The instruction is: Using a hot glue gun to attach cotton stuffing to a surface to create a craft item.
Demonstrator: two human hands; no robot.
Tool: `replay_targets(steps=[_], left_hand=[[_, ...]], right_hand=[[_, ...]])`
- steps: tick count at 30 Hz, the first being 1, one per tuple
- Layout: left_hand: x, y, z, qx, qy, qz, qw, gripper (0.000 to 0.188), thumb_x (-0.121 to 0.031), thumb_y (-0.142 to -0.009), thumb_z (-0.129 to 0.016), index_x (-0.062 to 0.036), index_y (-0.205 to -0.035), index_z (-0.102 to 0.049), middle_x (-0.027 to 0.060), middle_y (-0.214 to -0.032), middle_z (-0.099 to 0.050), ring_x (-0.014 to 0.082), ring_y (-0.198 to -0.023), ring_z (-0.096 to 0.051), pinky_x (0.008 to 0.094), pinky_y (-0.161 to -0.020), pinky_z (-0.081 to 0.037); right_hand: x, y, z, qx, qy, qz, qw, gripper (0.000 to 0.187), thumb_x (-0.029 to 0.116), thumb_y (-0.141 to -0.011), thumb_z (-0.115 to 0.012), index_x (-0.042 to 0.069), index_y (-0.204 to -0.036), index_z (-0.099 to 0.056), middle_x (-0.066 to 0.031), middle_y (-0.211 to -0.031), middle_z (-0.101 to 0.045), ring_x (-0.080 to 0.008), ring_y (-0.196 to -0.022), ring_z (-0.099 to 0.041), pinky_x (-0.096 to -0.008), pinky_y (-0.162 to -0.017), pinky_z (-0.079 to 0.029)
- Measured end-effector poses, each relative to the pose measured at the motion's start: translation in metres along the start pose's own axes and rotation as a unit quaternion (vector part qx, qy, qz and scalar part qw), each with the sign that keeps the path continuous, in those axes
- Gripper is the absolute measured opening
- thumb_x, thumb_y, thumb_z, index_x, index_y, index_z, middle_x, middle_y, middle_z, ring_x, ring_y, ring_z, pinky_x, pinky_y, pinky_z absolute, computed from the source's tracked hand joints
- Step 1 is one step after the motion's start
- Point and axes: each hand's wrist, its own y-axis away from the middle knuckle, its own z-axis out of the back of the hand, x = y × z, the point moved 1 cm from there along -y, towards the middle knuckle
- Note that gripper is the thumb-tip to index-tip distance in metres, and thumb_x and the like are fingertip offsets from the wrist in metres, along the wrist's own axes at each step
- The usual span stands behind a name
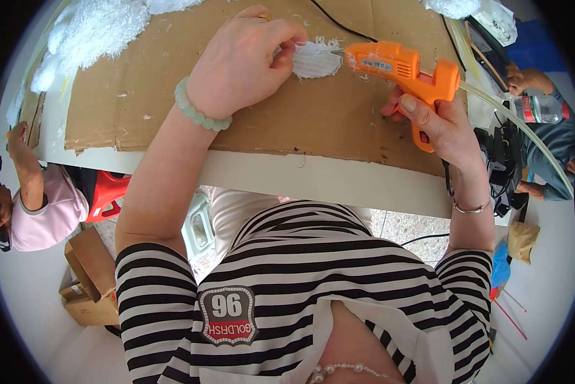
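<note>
A small white piece of fabric with a frayed, fringed edge (317, 62) lies on a brown cardboard sheet (236, 137). My left hand (244, 64) is closed at the left end of this piece, thumb and fingers pinched on its edge. On the other side, my right hand (434, 121) grips an orange glue gun (390, 61) by its handle. The gun's nozzle points left at the fabric's right edge; whether it touches cannot be told. From the gun's back a long, pale glue stick (518, 118) curves out to the right.
Fluffy white fringe material (99, 32) is heaped at the far left. A black cord (338, 25) crosses the cardboard behind the gun. To the right stand a plastic bottle (538, 109) and tangled black cables (506, 160). Other people sit at both sides. Cardboard boxes (92, 269) are at lower left.
</note>
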Motion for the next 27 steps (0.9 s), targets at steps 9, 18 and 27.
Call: replay_targets(steps=[9,18,27], left_hand=[[0.0,0.001,-0.001,0.014,0.003,0.024,1.0,0.018,0.004,-0.073,-0.057,-0.0037,-0.089,-0.061,0.0089,-0.075,-0.064,0.0272,-0.077,-0.059,0.0352,-0.076,-0.048],[0.003,0.002,-0.001,0.025,0.018,0.049,0.998,0.018,0.003,-0.074,-0.056,-0.0022,-0.091,-0.061,0.0093,-0.08,-0.065,0.0243,-0.076,-0.06,0.0321,-0.069,-0.049],[0.002,-0.001,0.008,-0.006,0.025,0.002,1.0,0.014,0.001,-0.068,-0.059,-0.0018,-0.081,-0.059,0.0121,-0.063,-0.058,0.0321,-0.065,-0.057,0.0386,-0.067,-0.046]], right_hand=[[0.003,0.0,-0.004,-0.007,0.034,-0.02,0.999,0.024,0.024,-0.093,-0.056,0.001,-0.098,-0.059,-0.0051,-0.086,-0.062,-0.0135,-0.083,-0.059,-0.0268,-0.075,-0.047],[-0.001,-0.001,-0.004,-0.001,0.052,-0.014,0.999,0.026,0.029,-0.093,-0.056,0.003,-0.096,-0.059,-0.0034,-0.083,-0.062,-0.0115,-0.077,-0.055,-0.0258,-0.071,-0.045],[0.002,0.002,-0.005,0.006,0.073,-0.024,0.997,0.029,0.032,-0.093,-0.057,0.004,-0.094,-0.058,-0.0023,-0.079,-0.06,-0.0105,-0.075,-0.054,-0.0245,-0.068,-0.044]])
